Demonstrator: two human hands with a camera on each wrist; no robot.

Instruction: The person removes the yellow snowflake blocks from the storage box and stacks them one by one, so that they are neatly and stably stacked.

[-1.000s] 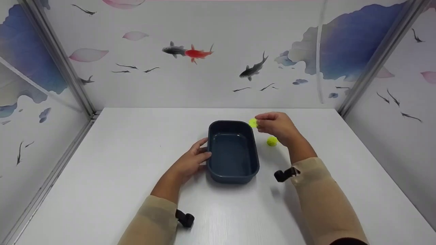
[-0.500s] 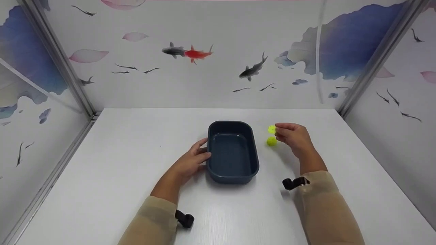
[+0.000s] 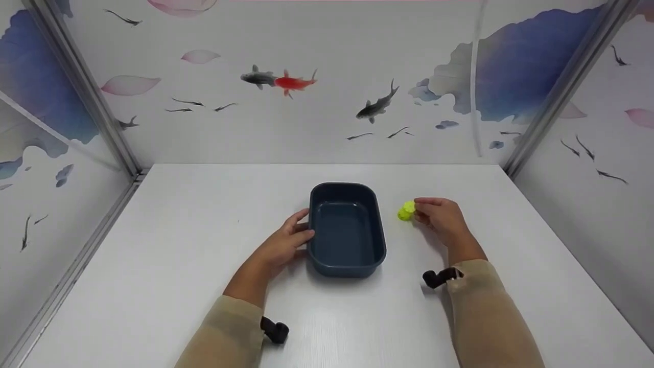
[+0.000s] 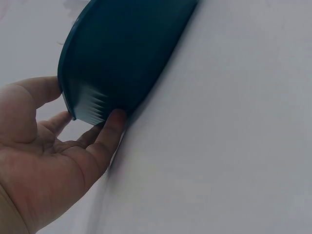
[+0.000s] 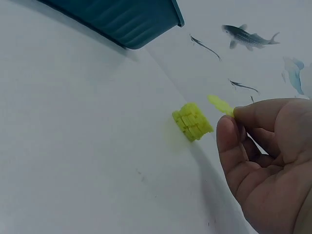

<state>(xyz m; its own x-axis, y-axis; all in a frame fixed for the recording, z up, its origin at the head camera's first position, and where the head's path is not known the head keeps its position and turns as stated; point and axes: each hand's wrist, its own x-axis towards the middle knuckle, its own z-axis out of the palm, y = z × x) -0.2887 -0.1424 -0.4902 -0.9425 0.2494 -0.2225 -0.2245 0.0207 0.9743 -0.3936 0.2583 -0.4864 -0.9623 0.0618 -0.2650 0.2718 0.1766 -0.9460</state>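
My left hand rests against the left side of a dark blue rectangular bin. In the left wrist view its fingers and thumb touch the bin's outer wall and rim; the bin stands on the table. Between thumb and fingertips, my right hand pinches a thin yellow flower-shaped piece. Just beside and below that piece, a short stack of similar yellow pieces stands on the table, right of the bin. In the head view the held piece partly covers the stack.
The white table meets a back wall printed with fish and petals. Side walls close it in left and right, with metal posts at the corners. A black wrist camera sits on each sleeve.
My right hand has moved from the bin's far right corner rightward, then down toward the stack, with the yellow piece pinched throughout. The left hand and bin stay in place.
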